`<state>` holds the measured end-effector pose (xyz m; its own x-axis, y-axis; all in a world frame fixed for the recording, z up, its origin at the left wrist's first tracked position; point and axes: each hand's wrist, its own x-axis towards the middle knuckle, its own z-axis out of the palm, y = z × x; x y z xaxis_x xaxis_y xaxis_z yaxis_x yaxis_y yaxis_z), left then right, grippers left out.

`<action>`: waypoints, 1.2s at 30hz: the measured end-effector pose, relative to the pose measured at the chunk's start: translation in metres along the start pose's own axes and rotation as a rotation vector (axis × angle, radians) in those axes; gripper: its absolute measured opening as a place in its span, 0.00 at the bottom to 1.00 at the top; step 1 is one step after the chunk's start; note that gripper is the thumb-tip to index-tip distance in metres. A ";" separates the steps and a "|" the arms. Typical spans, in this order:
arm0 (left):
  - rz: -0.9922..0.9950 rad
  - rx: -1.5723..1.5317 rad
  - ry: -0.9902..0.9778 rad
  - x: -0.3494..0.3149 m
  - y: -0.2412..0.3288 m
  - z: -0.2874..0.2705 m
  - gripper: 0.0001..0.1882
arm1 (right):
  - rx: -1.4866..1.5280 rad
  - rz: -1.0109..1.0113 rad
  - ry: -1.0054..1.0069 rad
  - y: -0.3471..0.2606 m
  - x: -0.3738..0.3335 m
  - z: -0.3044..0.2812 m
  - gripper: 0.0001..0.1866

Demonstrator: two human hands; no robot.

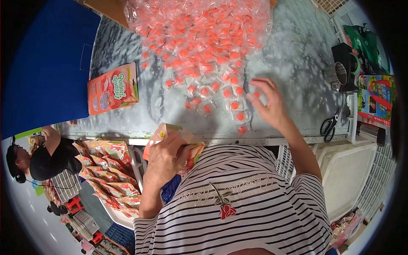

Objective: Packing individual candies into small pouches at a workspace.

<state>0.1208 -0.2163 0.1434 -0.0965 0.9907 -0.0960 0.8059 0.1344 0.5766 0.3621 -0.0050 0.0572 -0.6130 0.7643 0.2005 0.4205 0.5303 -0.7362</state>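
Observation:
My left hand is closed around an orange-red printed pouch, held in front of me at the table's near edge. My fingers cover much of that pouch. Over the table, my right hand has its fingers apart beside the near end of a spread of small wrapped candies. One orange candy shows between its thumb and fingers; whether they touch it I cannot tell. Each candy is a round orange piece in a clear square wrapper. A flat pouch of the same colours lies at the left.
Filled pouches stand in rows in a white tray at lower left. Black-handled scissors lie at the table's right, near a metal cup. A blue panel borders the left side. Another person works at far left.

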 end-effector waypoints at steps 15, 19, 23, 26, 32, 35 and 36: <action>0.054 -0.001 0.018 0.009 0.001 0.005 0.05 | -0.289 -0.232 -0.049 0.006 -0.058 0.027 0.18; -0.008 0.025 -0.034 0.009 0.002 0.005 0.08 | -0.288 -0.225 -0.001 0.007 -0.050 0.016 0.18; 0.037 0.028 -0.007 0.008 0.003 0.007 0.07 | -0.151 -0.256 -0.050 -0.015 -0.032 0.032 0.22; 0.005 0.027 -0.042 0.012 0.008 0.007 0.07 | -0.276 -0.295 -0.092 -0.028 -0.016 0.056 0.25; 0.016 -0.014 -0.002 0.007 0.002 0.010 0.06 | -0.353 -0.362 -0.170 -0.016 -0.038 0.069 0.26; 0.040 0.014 -0.009 0.009 0.001 0.012 0.05 | -0.378 -0.389 -0.223 -0.010 -0.051 0.051 0.27; 0.040 0.013 -0.010 0.010 0.000 0.013 0.05 | -0.316 -0.354 -0.169 -0.008 -0.053 0.044 0.28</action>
<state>0.1276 -0.2070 0.1326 -0.0585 0.9949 -0.0816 0.8165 0.0948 0.5696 0.3615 -0.0658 0.0244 -0.8433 0.4609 0.2763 0.3330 0.8517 -0.4045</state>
